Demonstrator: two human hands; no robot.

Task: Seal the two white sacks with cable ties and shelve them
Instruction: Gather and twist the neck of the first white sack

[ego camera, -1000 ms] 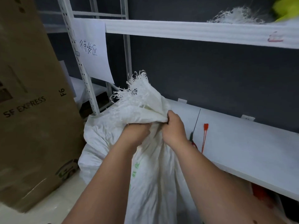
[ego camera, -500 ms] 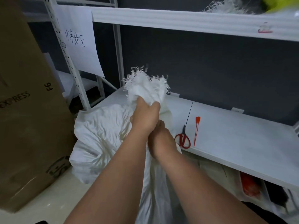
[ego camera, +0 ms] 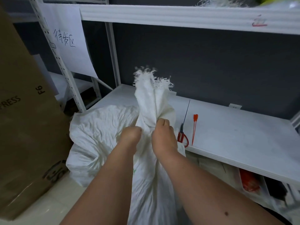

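A filled white woven sack (ego camera: 97, 135) stands on the floor against the low white shelf (ego camera: 235, 135). Its frayed mouth (ego camera: 151, 88) is bunched into an upright neck. My left hand (ego camera: 130, 134) and my right hand (ego camera: 162, 137) both grip that neck side by side, just below the frayed top. A red cable tie (ego camera: 194, 127) and a thin black cable tie (ego camera: 186, 111) lie on the shelf right of my right hand. Frayed white sack fibres (ego camera: 222, 2) show on the upper shelf, mostly cut off by the frame.
Red-handled scissors (ego camera: 182, 137) lie on the shelf beside the ties. A tall cardboard box (ego camera: 24, 127) stands on the floor to the left. A paper sign (ego camera: 68, 41) hangs on the rack post. Bins with red and black items (ego camera: 250, 182) sit under the shelf.
My hands went from stacked, left above right, to side by side on the sack's neck. The neck now stands taller and narrower. The view shifted slightly left.
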